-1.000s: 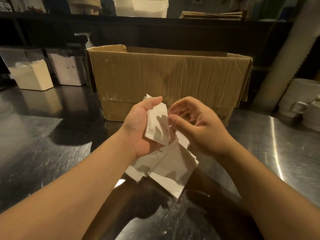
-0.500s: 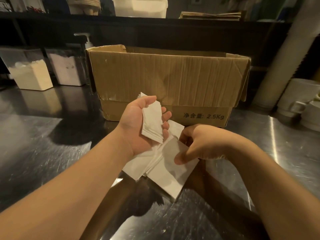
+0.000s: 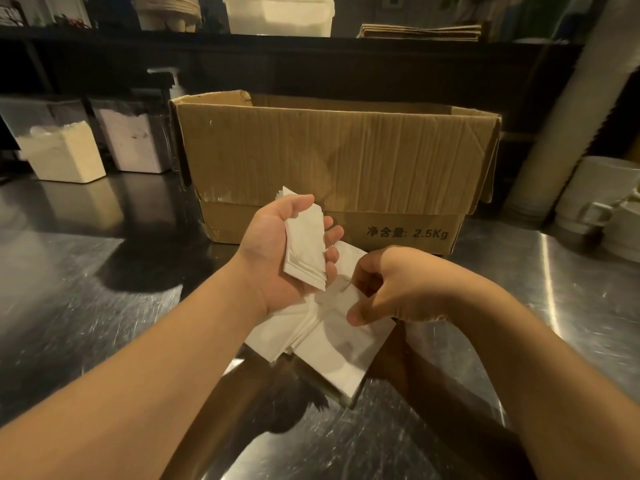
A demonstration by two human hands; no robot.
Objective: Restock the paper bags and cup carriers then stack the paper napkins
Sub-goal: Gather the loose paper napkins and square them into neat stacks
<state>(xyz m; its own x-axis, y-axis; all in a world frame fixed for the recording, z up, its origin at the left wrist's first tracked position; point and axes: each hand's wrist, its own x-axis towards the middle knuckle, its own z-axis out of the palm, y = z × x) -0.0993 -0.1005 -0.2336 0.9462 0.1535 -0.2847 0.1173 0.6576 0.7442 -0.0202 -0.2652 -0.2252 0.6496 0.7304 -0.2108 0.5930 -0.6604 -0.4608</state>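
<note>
My left hand [image 3: 273, 251] holds a small neat stack of folded white napkins [image 3: 306, 249] upright in its palm, thumb over the top edge and fingers curled behind. Below it a loose fan of white napkins [image 3: 332, 351] lies on the steel counter. My right hand [image 3: 391, 289] reaches down onto that pile and pinches the edge of the top napkin between thumb and curled fingers. An open brown cardboard box [image 3: 336, 161] stands right behind both hands; its inside is hidden.
The steel counter [image 3: 104, 289] spreads left and right. Two clear bins of powder [image 3: 65, 147] and a pump bottle [image 3: 173, 81] stand at the back left. White cups and crockery [image 3: 602, 202] sit at the right. Flat brown paper bags [image 3: 419, 31] lie on the dark shelf above.
My right hand has dropped from beside the held stack down to the loose pile and pinched a napkin there. My left hand has lifted its stack slightly.
</note>
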